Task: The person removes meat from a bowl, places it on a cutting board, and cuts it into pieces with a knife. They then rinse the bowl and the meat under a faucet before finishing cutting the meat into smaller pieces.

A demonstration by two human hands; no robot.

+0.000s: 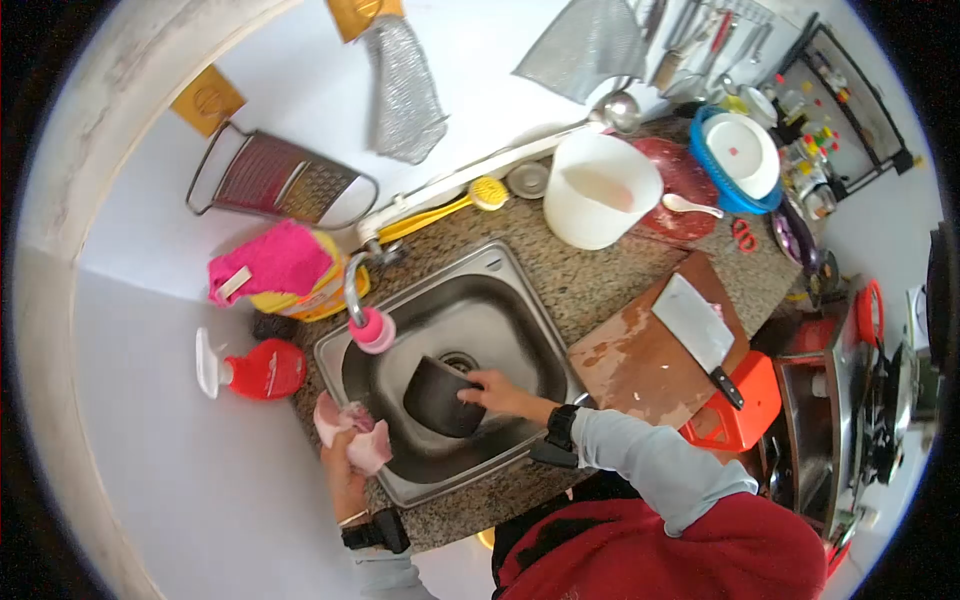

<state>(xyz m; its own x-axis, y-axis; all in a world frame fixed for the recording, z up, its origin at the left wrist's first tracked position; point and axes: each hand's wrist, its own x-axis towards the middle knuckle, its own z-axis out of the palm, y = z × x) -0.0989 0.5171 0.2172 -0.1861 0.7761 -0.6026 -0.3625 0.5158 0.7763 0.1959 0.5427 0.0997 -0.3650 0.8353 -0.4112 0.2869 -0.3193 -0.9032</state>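
Note:
My right hand (490, 393) grips the rim of a dark grey bowl-like container (440, 400), tilted inside the steel sink (540, 330) near the drain. At the sink's left edge, my left hand (345, 470) holds a piece of pale pink raw meat (352, 432). Above the sink's upper left part hangs the faucet's pink nozzle (373, 331), with no water visibly running. The inside of the dark container is mostly hidden.
Right of the sink lie a brown cutting board (620, 370) and a cleaver (695, 322), beside a red-orange stool or basket (750, 405). Behind stands a white bucket (600, 190). A red soap bottle (268, 370) is at left, below a pink cloth (270, 262).

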